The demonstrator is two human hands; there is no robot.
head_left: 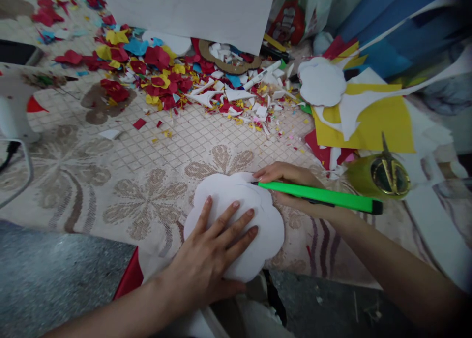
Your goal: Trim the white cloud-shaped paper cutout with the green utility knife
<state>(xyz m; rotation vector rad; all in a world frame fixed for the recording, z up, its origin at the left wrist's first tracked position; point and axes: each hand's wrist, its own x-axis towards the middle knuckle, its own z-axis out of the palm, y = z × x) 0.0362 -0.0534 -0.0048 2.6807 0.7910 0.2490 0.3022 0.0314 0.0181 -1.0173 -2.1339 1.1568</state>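
Note:
A white flower-shaped sheet (271, 234) with a scalloped rim lies at the table's front edge. Curved lines show on its upper part. My left hand (217, 244) rests flat on it, fingers spread, pressing on its middle and lower left. In my right hand (287, 175) is a green utility knife (317, 195), its dark tip touching the sheet near the upper edge. The handle slants out to the right over my wrist. Part of the right fingers is hidden behind the knife.
Colourful paper scraps (158, 77) and white offcuts (236, 94) spread across the back. Scissors (389, 168) stand in a yellow roll (363, 175) at right. Behind are yellow sheets (376, 114) and another white flower shape (322, 82). A glue gun (14, 111) stands at left.

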